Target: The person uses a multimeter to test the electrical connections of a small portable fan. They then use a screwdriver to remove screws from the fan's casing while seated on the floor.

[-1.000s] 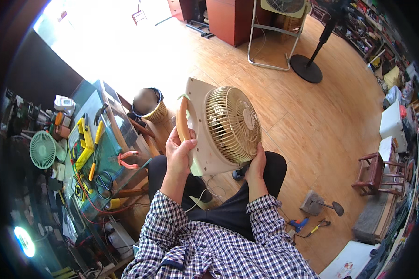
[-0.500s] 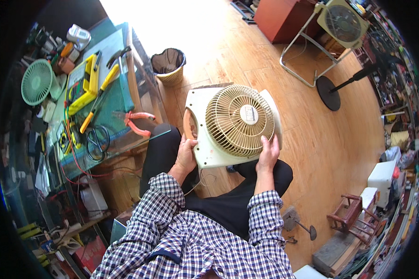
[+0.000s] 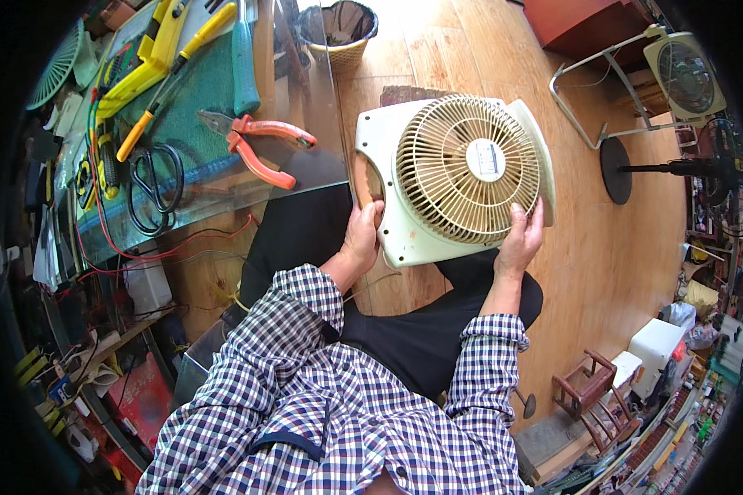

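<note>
A cream box fan [image 3: 417, 239] with a round wire grille [image 3: 437, 169] is held up in front of me, above my knees. Its grille side faces up, with a pale label at the hub. My left hand [image 3: 359, 239] is closed on the left edge of the housing, by a cut-out through which orange-brown shows. At the lower right, my right hand [image 3: 520, 239] grips the fan's edge, its thumb against the grille and the other fingers partly hidden. Red-handled pliers [image 3: 252, 144] lie on the glass-topped bench to the left of the fan.
On the bench [image 3: 198, 103] are an orange-and-yellow screwdriver [image 3: 144, 120], a yellow multimeter [image 3: 140, 78] and a coiled black cable [image 3: 157, 190]. A lined waste basket [image 3: 338, 49] stands beyond it. Another box fan [image 3: 685, 74] and small wooden stools [image 3: 586, 384] stand to the right.
The view has shifted left-to-right across the scene, with bench and fan appearing larger. Both hands keep their hold on the fan, which sits higher and further right in the picture.
</note>
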Action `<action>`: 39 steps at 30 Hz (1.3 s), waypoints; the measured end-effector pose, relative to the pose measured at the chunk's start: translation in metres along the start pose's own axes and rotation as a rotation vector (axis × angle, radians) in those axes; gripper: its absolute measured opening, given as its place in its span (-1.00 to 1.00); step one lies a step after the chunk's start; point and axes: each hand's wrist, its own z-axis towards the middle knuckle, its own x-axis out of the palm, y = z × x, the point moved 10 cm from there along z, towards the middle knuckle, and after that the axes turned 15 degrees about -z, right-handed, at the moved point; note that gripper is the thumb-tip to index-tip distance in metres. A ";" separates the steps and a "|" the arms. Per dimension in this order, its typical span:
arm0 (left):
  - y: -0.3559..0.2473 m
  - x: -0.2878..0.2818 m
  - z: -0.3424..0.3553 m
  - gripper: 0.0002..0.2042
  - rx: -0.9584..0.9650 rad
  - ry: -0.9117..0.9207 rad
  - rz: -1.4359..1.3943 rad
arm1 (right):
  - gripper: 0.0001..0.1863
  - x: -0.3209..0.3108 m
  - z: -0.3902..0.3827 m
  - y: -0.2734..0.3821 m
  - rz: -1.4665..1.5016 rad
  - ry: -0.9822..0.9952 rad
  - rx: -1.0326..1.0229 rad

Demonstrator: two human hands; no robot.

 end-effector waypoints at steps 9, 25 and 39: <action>0.002 -0.003 0.003 -0.67 0.016 -0.068 0.072 | -0.32 -0.001 -0.003 0.016 -0.016 0.025 -0.025; 0.001 -0.006 -0.005 -0.65 0.012 -0.179 0.144 | -0.30 -0.002 -0.003 0.023 -0.053 -0.015 -0.015; 0.007 -0.028 0.016 -0.57 0.186 -0.232 0.397 | -0.24 -0.009 0.007 0.000 -0.151 -0.112 0.020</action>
